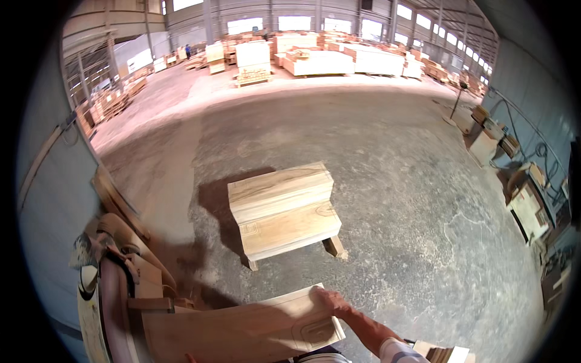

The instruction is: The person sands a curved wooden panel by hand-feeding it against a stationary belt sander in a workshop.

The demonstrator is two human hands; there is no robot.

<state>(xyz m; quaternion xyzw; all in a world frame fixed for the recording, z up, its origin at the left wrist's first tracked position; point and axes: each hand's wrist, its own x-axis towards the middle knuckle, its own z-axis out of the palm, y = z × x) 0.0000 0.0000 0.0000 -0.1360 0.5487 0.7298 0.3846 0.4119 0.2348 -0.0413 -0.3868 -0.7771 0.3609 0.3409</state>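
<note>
A long pale wooden board [242,323] with a grooved spiral pattern at its right end lies across the front of my view. My right hand [330,300] is closed around its far right corner. Of my left hand [190,358] only a digit tip shows, over the board's near edge at the bottom of the picture; the rest is out of sight. The board's left end is beside an upright brown belt [115,302] on what looks like a belt sander. Ahead, similar boards [284,209] lie stacked on wooden supports [334,247], some carved at the ends.
A wooden block [150,304] juts from the machine beside the board. More wood pieces [445,353] stand near my right forearm. Along the right wall are machines [532,209] and hanging cables [548,160]. Far off, pallets of lumber [321,62] fill the hall, with a person [187,51] at left.
</note>
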